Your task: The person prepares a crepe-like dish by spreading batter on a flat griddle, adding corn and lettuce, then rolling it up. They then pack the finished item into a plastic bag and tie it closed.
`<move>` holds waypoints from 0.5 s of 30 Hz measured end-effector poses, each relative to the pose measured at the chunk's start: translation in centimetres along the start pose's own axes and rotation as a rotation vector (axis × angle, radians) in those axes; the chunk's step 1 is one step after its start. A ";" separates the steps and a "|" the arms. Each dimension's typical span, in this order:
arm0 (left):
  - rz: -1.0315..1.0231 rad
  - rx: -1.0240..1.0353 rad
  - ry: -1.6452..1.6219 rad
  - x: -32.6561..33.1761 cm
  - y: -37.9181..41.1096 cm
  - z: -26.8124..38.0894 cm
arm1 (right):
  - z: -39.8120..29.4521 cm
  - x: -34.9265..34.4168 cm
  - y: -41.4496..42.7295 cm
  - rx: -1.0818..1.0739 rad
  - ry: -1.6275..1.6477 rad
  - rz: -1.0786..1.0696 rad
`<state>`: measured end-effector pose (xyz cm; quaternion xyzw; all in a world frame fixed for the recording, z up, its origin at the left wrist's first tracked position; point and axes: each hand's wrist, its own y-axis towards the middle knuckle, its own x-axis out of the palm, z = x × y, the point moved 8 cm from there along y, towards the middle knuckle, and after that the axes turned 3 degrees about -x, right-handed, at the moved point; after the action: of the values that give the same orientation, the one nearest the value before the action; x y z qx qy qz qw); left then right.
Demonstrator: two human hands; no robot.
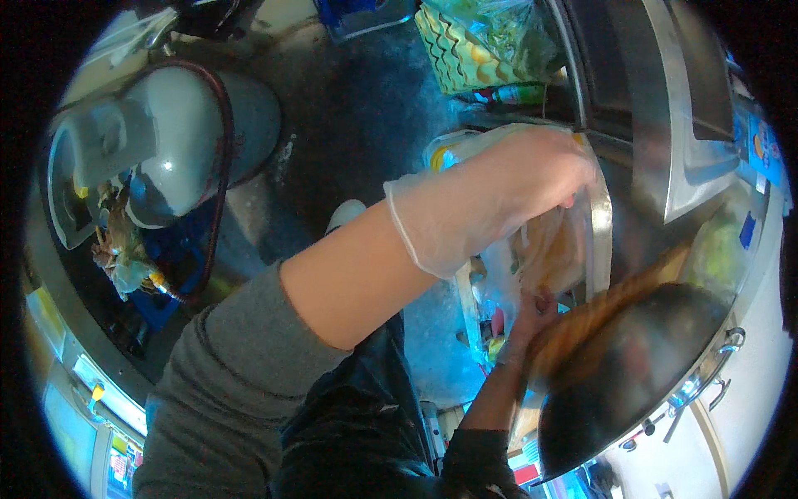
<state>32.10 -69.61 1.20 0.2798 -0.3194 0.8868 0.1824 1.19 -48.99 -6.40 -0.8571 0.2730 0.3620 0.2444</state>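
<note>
My left hand (548, 162), in a loose clear plastic glove (430, 218), is bent over the far side of a clear plastic bag (576, 249). Its fingers curl down out of sight, so what they hold is hidden. Something brownish (545, 249) shows through the plastic, too blurred to name. My right hand (539, 309) looks bare and grips the near edge of the bag with bent fingers. Just right of that hand, a large dark wok (629, 380) stands tilted, its near part blurred.
A grey gas cylinder (187, 118) with a dark red hose (224, 125) stands at left. Beyond my hands are an egg tray (452, 56), a bag of greens (511, 31) and a blue crate (368, 19). Steel equipment (673, 174) and bagged green vegetables (717, 249) are at right.
</note>
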 end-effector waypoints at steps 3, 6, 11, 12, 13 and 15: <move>0.019 0.058 0.109 0.0 -0.1 0.4 | -2.2 -2.9 -1.3 -0.083 0.020 0.144; -0.025 0.046 0.023 0.3 -0.2 0.5 | -5.0 -5.3 -2.3 -0.180 0.054 0.255; -0.037 0.045 0.024 0.5 -0.4 0.7 | -7.8 -5.3 -2.6 -0.251 0.073 0.300; -0.046 0.052 0.013 0.6 -0.4 0.7 | -7.9 -5.1 -2.5 -0.253 0.072 0.299; -0.053 0.056 0.034 0.7 -0.4 0.7 | -7.7 -4.6 -2.4 -0.242 0.067 0.288; -0.071 0.107 0.075 1.0 -0.6 1.1 | -7.1 -4.2 -2.1 -0.221 0.064 0.260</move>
<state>32.04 -69.79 2.78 0.2669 -0.2545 0.9054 0.2103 3.52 -50.56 1.65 -0.8472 0.3480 0.3909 0.0909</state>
